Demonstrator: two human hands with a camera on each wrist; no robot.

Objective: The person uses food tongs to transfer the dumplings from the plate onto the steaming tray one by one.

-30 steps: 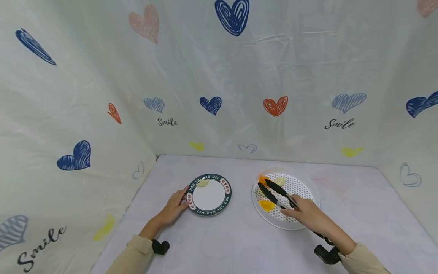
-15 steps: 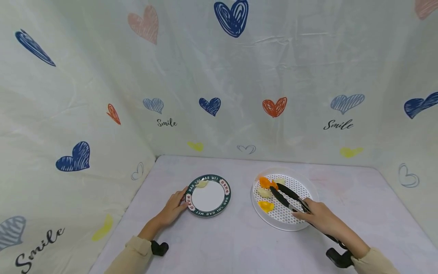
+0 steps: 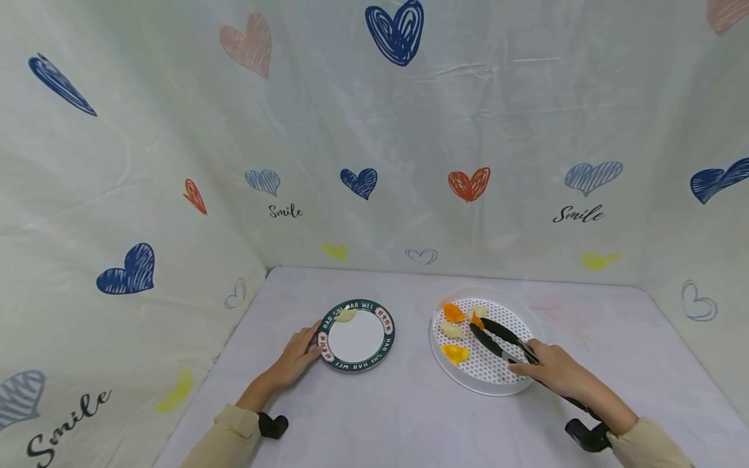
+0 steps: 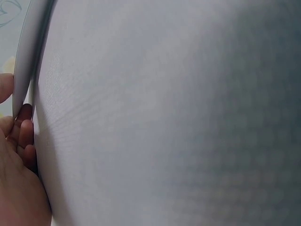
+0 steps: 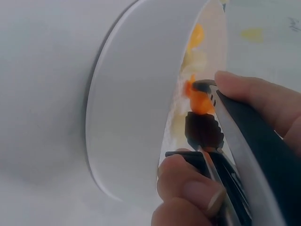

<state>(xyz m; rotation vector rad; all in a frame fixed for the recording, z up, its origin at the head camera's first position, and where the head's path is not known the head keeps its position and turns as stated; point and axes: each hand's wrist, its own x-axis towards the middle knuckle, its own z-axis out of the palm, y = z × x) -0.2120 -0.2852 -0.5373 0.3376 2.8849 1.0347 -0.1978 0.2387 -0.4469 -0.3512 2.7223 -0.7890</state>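
Observation:
My left hand [image 3: 297, 356] grips the left rim of a round plate [image 3: 357, 334] with a dark green lettered border. In the left wrist view, the thumb lies over the rim and the fingers are tucked under it. A pale dumpling-shaped piece [image 3: 345, 314] lies at the plate's far edge. My right hand [image 3: 552, 370] holds black-tipped metal tongs [image 3: 497, 339] over a white perforated round tray [image 3: 435, 344]. At the tong tips is an orange dumpling-shaped piece [image 3: 476, 321]. Around it lie another orange piece [image 3: 453, 312], a yellow piece [image 3: 455, 353] and pale pieces [image 3: 451, 329].
Plate and tray stand apart on a pale cloth-covered table [image 3: 409, 416]. A curtain [image 3: 421, 130] printed with hearts rises behind the table and along its left side. The tray's raised wall [image 5: 131, 103] fills much of the right wrist view.
The right hand has drawn the tongs rightward and slightly nearer over the tray. One orange piece has shifted right with the tips, apart from the other orange piece. The left hand stays at the plate.

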